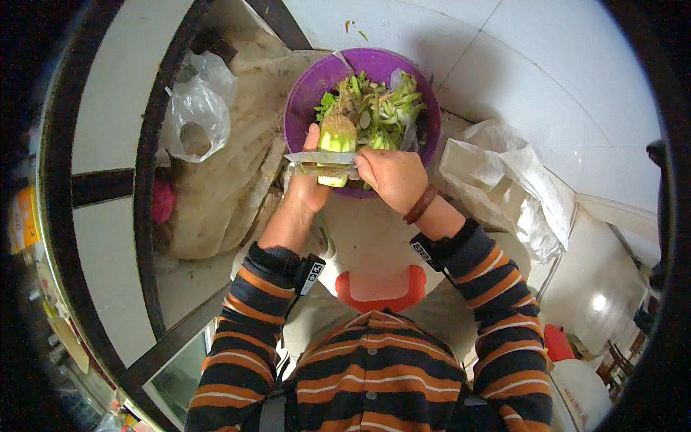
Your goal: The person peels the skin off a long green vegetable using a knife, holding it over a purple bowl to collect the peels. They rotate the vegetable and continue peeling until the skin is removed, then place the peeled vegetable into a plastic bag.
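Note:
My left hand (309, 189) holds a pale green stem vegetable (337, 137) from its left side and from below. Brown, fibrous skin covers the vegetable's far end, while its near end is bare and light green. In my right hand (398, 177) is a bladed peeling tool (318, 157), lying crosswise over the vegetable's near part. The tool's handle is hidden in my fist. Both hands are over the near rim of a purple plastic tub (302, 102), which contains vegetable scraps (391, 108), green stalks and leaves.
A clear plastic bag (202, 108) and a stained sheet (227, 200) lie inside a dark-framed cabinet at left. White tiled wall (550, 65) rises behind the tub. To the right sits a crumpled white woven sack (486, 162). A red-orange curved edge (383, 302) shows between my knees.

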Tool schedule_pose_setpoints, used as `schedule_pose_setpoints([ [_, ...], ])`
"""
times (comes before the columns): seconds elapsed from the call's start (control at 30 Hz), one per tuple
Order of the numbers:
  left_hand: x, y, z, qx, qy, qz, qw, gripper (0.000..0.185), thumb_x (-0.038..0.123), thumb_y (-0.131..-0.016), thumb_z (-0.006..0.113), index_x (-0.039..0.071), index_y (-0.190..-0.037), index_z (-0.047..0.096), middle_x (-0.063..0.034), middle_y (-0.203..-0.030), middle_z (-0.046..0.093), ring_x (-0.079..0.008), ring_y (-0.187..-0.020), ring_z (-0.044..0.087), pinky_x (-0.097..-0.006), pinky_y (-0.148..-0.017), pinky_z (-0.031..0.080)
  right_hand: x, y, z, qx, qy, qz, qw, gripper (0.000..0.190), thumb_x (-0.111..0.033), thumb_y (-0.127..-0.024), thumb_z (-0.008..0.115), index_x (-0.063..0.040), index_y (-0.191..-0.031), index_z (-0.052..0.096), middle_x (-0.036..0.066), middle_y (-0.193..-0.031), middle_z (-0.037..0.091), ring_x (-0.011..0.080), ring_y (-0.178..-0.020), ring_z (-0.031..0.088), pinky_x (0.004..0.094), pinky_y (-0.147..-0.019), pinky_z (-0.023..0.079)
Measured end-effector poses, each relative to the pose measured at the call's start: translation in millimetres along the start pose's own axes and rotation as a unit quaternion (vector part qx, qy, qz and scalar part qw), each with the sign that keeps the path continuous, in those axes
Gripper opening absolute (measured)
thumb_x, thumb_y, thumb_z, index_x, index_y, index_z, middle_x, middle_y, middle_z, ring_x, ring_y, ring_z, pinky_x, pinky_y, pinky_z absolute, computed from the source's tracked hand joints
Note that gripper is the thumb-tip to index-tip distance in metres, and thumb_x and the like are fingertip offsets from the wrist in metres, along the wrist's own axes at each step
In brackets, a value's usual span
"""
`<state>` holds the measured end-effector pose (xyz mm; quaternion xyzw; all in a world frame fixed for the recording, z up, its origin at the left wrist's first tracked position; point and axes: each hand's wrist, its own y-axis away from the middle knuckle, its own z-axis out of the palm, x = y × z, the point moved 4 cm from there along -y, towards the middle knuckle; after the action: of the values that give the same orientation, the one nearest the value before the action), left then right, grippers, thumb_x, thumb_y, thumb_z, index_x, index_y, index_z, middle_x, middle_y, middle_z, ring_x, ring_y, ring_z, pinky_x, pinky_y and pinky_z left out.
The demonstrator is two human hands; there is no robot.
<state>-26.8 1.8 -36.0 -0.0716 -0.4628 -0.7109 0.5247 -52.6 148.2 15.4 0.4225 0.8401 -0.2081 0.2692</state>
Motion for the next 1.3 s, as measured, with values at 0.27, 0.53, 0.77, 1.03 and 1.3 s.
schedule_pose_setpoints([
  [0.27, -4, 6, 3, 0.026, -0.044, -0.036, 0.998, 0.059, 0.06, -0.089, 0.037, 0.009, -0.113, 0.054, -0.0091, -0.102, 0.061, -0.022, -0.082, 0.061, -0.0347, -0.061, 0.051, 7, 0, 7, 0.031, 0.06, -0.006, 0.998, 0.023, -0.027, -0.088, 0.049, -0.008, -0.075, 0.054, 0.011, -0.065, 0.058, 0.0302, -0.06, 0.059, 0.0412, -0.051, 0.044],
  [0.53, -3, 6, -2, 0.013, -0.111, -0.032, 0.993, 0.056, 0.053, -0.094, 0.028, 0.005, -0.114, 0.051, -0.01, -0.095, 0.062, -0.0244, -0.069, 0.062, -0.0339, -0.057, 0.052, 32, -5, 9, -0.003, 0.041, 0.106, 0.993, 0.041, -0.037, -0.092, 0.037, -0.007, -0.077, 0.06, 0.017, -0.069, 0.062, 0.0361, -0.064, 0.061, 0.0491, -0.058, 0.047],
  [0.77, -2, 8, -1, 0.027, -0.133, -0.042, 0.99, 0.051, 0.047, -0.095, 0.033, 0.003, -0.111, 0.053, -0.0128, -0.094, 0.063, -0.0231, -0.07, 0.063, -0.0337, -0.058, 0.052, 19, -2, 9, -0.033, -0.004, 0.072, 0.997, 0.036, -0.032, -0.093, 0.039, -0.005, -0.075, 0.056, 0.018, -0.069, 0.058, 0.0397, -0.065, 0.056, 0.0474, -0.058, 0.043],
  [1.03, -2, 14, -2, 0.035, -0.148, -0.047, 0.987, 0.045, 0.04, -0.094, 0.034, 0.002, -0.11, 0.053, -0.0136, -0.091, 0.063, -0.0239, -0.067, 0.063, -0.0338, -0.056, 0.052, 20, -5, 6, 0.003, 0.035, 0.069, 0.997, 0.036, -0.032, -0.092, 0.04, -0.006, -0.073, 0.056, 0.016, -0.067, 0.058, 0.0369, -0.064, 0.057, 0.0465, -0.057, 0.044],
  [1.3, 3, 10, 0, 0.022, -0.139, -0.016, 0.99, 0.054, 0.051, -0.091, 0.038, 0.003, -0.11, 0.054, -0.0131, -0.091, 0.063, -0.0228, -0.068, 0.063, -0.0331, -0.057, 0.052, 22, -3, 6, -0.039, -0.013, 0.07, 0.997, 0.037, -0.034, -0.091, 0.041, -0.007, -0.074, 0.059, 0.017, -0.066, 0.059, 0.0375, -0.063, 0.059, 0.0479, -0.057, 0.045],
])
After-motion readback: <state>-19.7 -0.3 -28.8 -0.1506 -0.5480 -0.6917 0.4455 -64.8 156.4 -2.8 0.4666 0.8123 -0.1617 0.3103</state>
